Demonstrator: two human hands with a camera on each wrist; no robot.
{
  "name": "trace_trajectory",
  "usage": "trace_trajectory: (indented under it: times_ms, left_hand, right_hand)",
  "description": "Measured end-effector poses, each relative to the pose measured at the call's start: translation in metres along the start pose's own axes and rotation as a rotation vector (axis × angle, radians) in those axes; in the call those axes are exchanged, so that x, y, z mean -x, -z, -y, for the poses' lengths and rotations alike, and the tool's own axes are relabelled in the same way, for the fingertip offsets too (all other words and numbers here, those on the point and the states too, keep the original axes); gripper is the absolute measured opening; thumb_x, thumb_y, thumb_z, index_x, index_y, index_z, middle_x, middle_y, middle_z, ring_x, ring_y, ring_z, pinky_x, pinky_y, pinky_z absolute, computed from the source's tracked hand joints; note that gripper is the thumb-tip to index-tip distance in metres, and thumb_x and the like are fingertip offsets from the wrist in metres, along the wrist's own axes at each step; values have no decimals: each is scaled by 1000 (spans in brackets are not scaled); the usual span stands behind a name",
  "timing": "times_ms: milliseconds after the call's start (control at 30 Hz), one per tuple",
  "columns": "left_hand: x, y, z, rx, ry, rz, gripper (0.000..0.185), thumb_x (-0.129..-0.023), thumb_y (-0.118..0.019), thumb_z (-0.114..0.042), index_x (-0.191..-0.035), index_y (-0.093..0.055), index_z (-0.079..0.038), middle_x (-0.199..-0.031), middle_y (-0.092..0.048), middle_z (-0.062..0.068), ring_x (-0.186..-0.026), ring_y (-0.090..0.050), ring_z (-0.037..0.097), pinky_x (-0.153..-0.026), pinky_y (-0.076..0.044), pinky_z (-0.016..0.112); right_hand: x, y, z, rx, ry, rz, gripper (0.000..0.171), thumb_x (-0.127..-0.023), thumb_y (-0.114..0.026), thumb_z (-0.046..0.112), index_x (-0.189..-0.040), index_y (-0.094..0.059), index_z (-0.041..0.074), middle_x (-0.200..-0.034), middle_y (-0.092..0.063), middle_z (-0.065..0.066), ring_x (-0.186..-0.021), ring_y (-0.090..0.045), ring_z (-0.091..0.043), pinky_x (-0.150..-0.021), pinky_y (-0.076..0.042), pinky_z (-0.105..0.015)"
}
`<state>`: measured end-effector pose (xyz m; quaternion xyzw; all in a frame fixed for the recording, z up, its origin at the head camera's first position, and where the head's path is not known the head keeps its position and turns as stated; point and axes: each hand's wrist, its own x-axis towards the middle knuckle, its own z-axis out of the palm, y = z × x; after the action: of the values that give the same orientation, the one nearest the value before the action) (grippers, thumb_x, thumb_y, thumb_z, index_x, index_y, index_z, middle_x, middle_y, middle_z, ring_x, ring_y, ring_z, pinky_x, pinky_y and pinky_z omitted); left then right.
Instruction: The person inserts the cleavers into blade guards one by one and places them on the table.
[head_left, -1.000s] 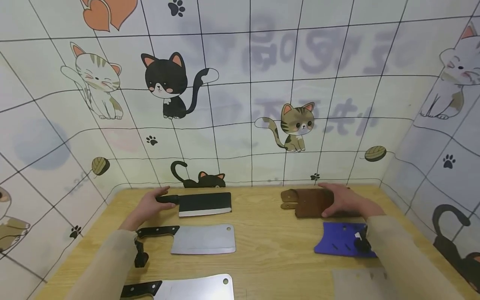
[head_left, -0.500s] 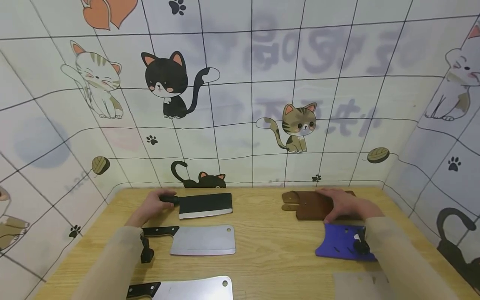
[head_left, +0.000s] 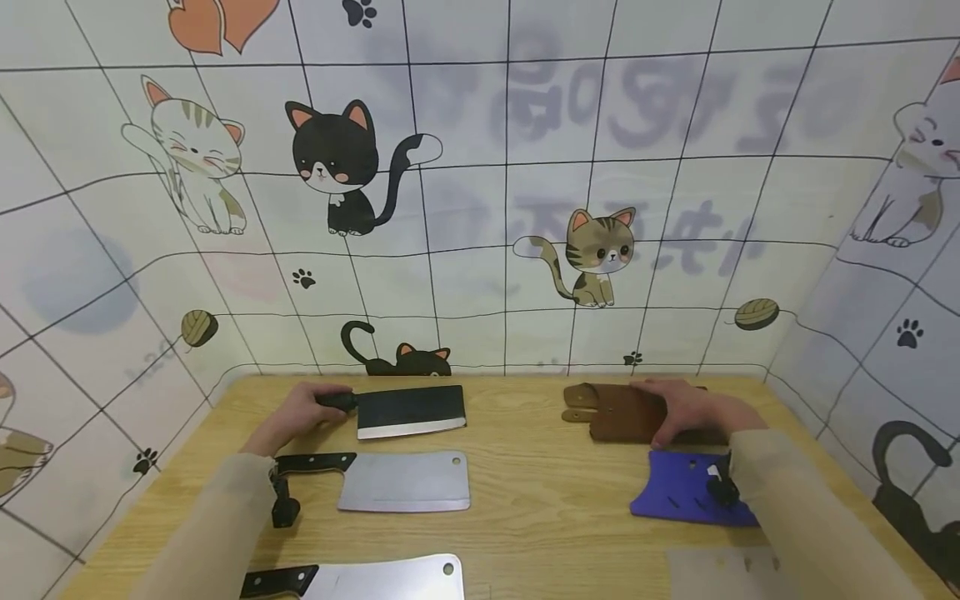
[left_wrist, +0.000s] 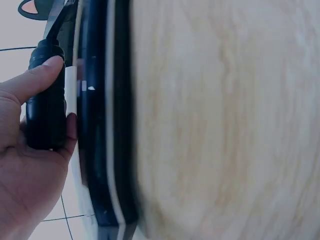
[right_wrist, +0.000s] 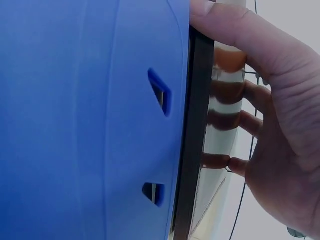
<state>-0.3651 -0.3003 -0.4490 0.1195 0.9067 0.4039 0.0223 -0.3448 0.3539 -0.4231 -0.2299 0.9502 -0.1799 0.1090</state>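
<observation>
In the head view, my left hand [head_left: 300, 414] grips the black handle of a dark-bladed cleaver [head_left: 408, 408] lying at the back left, blade pointing right. The left wrist view shows the thumb laid along that handle [left_wrist: 45, 117], with fingers around its other side. At the back right, my right hand [head_left: 693, 410] holds a brown sheath [head_left: 618, 414] with two straps on its left end. Its thumb is at the near edge and its fingers reach over the top. In the right wrist view, the fingers are mirrored in the sheath's shiny surface [right_wrist: 220, 132].
A silver cleaver [head_left: 405, 483] with a black riveted handle lies nearer, and a similar cleaver [head_left: 390, 581] is cut off at the bottom. A blue slotted blade cover [head_left: 678, 483] lies in front of the sheath, with a pale translucent sheet [head_left: 705, 575] nearer. A cat-print wall [head_left: 465, 283] stands behind.
My left fingers have drawn in round the black handle from a looser spread. On the sheath, my right index finger has lowered and the thumb has come down to the near edge.
</observation>
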Motion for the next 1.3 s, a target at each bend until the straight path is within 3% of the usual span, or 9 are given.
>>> trace_trajectory:
  times_ms: [167, 333, 467, 600, 767, 1000, 1300]
  left_hand:
    - [5, 4, -7, 50, 20, 8, 53, -87, -80, -8, -136, -64, 2, -136, -59, 28, -112, -59, 35, -90, -45, 38]
    - [8, 5, -15, 83, -18, 24, 52, -88, -80, -8, -136, -64, 3, -135, -60, 27, -106, -60, 30, -86, -48, 35]
    - [5, 1, -24, 100, -63, 25, 52, -89, -80, -9, -137, -64, 1, -137, -60, 25, -104, -59, 28, -84, -49, 33]
    - [3, -4, -38, 140, -68, 42, 53, -89, -80, -15, -139, -64, -2, -143, -55, 24, -104, -56, 28, -83, -47, 34]
    - [1, -15, -54, 145, -46, 60, 50, -90, -79, -16, -137, -66, -5, -138, -56, 23, -101, -55, 28, -83, -44, 37]
    - [-2, -25, -64, 149, -23, 82, 50, -91, -78, -16, -139, -65, -6, -131, -59, 20, -99, -54, 28, -82, -43, 39]
    - [-11, -35, -69, 156, -49, 105, 48, -91, -77, -12, -137, -66, -4, -130, -59, 20, -102, -53, 29, -83, -42, 36]
  right_hand:
    - [-1, -2, -2, -17, 17, -49, 111, -60, -98, 33, -149, -45, -5, -144, -49, -30, -129, -47, -49, -105, -37, -64]
    - [-3, -3, 6, -55, 33, -65, 109, -60, -97, 35, -148, -47, -5, -138, -56, -23, -121, -53, -38, -102, -41, -55]
    - [-7, -2, 19, -78, 55, -74, 110, -59, -97, 35, -149, -47, -4, -138, -57, -21, -122, -53, -36, -103, -40, -55]
    - [-13, -1, 32, -44, 100, -81, 108, -59, -97, 37, -148, -50, -2, -137, -60, -20, -120, -56, -33, -102, -42, -52]
    - [-24, 1, 47, -9, 147, -78, 109, -60, -96, 40, -149, -49, -2, -140, -58, -22, -122, -57, -35, -100, -45, -51]
    - [-32, -6, 62, 1, 199, -77, 111, -62, -96, 42, -150, -47, -3, -143, -56, -23, -130, -52, -43, -103, -43, -57]
    - [-37, -9, 80, 66, 148, -85, 111, -60, -96, 45, -152, -49, 4, -143, -57, -18, -125, -52, -42, -100, -44, -57]
